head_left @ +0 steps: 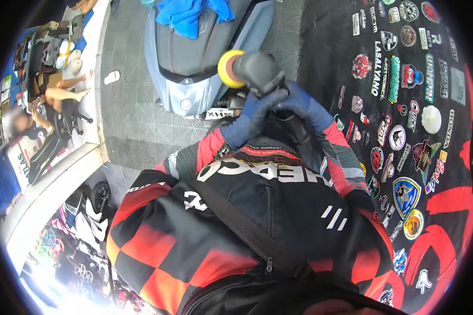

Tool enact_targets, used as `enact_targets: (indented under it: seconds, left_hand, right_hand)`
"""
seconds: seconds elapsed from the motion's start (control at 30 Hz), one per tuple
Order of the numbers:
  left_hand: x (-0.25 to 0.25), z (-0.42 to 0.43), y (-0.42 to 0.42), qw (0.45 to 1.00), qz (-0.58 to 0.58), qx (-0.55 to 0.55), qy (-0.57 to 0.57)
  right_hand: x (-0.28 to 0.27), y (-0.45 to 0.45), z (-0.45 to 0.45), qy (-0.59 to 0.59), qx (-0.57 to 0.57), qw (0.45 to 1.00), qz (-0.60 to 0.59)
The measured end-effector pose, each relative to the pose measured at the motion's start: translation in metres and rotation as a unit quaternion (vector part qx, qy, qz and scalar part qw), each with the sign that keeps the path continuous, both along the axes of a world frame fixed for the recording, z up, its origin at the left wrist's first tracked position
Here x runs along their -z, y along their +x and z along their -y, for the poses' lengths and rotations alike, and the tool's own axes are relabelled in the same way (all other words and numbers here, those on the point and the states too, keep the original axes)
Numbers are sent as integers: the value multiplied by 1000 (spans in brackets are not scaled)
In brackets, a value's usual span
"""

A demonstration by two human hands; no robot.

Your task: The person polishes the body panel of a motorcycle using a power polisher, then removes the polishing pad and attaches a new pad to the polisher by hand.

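Note:
A black power polisher (260,72) with a yellow foam pad (230,69) is held up in front of my chest, its pad facing left. My left hand (249,118), in a dark blue glove, is closed round the polisher just below its head. My right hand (301,106), gloved alike, is closed on the polisher's body from the right side; part of its grip is hidden. Behind the polisher stands a grey scooter (186,100) with a black seat (194,52). A blue cloth (192,16) lies crumpled on that seat. The pad is apart from the scooter.
A black wall with several stickers (407,197) rises close on my right. Grey textured floor (131,100) runs on the left, with a white slipper (112,77) on it. Beyond the white ledge (97,68), a person (42,118) sits at the far left. Motorcycles (86,226) stand behind on the left.

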State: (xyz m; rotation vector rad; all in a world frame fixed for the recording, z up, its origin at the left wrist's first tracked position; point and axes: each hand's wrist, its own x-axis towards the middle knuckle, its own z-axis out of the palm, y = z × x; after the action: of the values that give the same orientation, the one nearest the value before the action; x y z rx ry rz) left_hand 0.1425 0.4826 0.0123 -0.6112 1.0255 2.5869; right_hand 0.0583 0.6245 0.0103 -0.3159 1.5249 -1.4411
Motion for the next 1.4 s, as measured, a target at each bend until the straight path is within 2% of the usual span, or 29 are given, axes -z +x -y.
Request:
enact_targets:
  seconds: [0.13, 0.2, 0.23, 0.27, 0.3, 0.4, 0.43, 0.53, 0.6, 0.63, 0.7, 0.8, 0.93, 1.0, 1.03, 1.1, 1.23, 1.3, 1.33, 1.4]
  left_hand:
    - [-12, -6, 7, 999, 5, -43, 19]
    - [-2, -5, 7, 999, -5, -32, -5]
    - [5, -2, 2, 1000, -16, -9, 9]
    - [10, 0, -2, 999, -27, 13, 22]
    - [9, 2, -6, 998, 16, 30, 51]
    - [4, -9, 0, 999, -22, -6, 44]
    - [5, -7, 3, 998, -36, 37, 41]
    - [5, -4, -2, 998, -27, 41, 48]
    - [13, -4, -4, 995, 0, 46, 89]
    - [12, -7, -2, 996, -3, 38, 87]
    - [8, -14, 6, 995, -11, 11, 97]
    - [11, -9, -3, 995, 3, 31, 95]
    - [16, -10, -4, 989, 16, 29, 146]
    - [17, -15, -4, 989, -16, 22, 147]
    - [7, -12, -11, 990, -10, 24, 139]
    - [4, -3, -21, 984, 38, 53, 164]
    - [-2, -11, -18, 993, -14, 38, 109]
    - [3, -10, -21, 992, -19, 50, 110]
    - [6, -10, -22, 992, -21, 62, 112]
    - [12, -1, -36, 992, 15, 86, 88]
  right_hand:
    - [-16, -9, 3, 61, -33, 998, 10]
    - [-7, -12, -2, -15, -104, 994, -43]
    - [-5, -11, -2, -12, -108, 993, -43]
    - [-3, -8, -3, 9, -54, 998, -16]
    - [-3, -6, -3, 29, 3, 1000, 8]
    - [-5, -3, -13, 70, -43, 996, 19]
    - [-3, -5, -14, 72, -43, 996, 17]
    - [2, -2, -17, 14, -72, 997, -6]
    - [1, 4, -13, 51, 46, 997, 48]
    - [-5, 3, -13, 50, 49, 996, 47]
    - [-18, -3, -14, 16, -53, 998, 19]
    - [-8, -6, -14, 64, -30, 997, -34]
    - [-25, -1, -7, 73, 55, 996, 23]
    - [-39, -9, -7, 70, -35, 995, 55]
    - [-35, -10, -7, 71, -34, 995, 55]
    - [-24, -9, -3, 29, 66, 996, 58]
    - [-24, -10, -6, 34, 75, 996, 31]
    - [-15, -20, -12, 21, -32, 999, 20]
    - [-13, -19, -12, 20, -30, 999, 21]
    - [-13, -14, -3, 42, 111, 993, 30]
